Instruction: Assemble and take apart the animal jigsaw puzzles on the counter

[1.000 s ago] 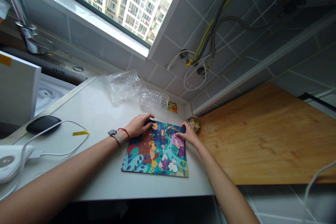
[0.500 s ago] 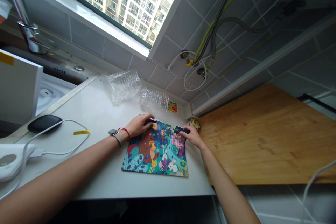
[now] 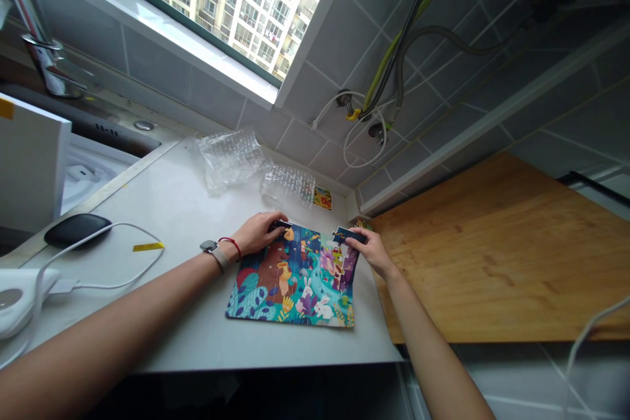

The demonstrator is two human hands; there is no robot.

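Note:
A colourful jigsaw puzzle (image 3: 290, 282) with a bear and rabbits lies on the white counter (image 3: 187, 210). My left hand (image 3: 258, 233) rests on the puzzle's far left corner, fingers curled and pressing down on it. My right hand (image 3: 371, 251) pinches the puzzle's far right corner and holds that section lifted off the counter, so the right strip bends upward. A watch and a red cord sit on my left wrist.
Crumpled clear plastic packaging (image 3: 236, 157) and a small picture card (image 3: 323, 198) lie behind the puzzle. Loose puzzle pieces (image 3: 361, 223) sit by the wall corner. A wooden board (image 3: 497, 249) spans the right. A black mouse (image 3: 73, 230), white cable and sink lie left.
My right hand took hold of the puzzle's far right corner and raised it; the right strip now tilts up off the counter. My left hand stayed put.

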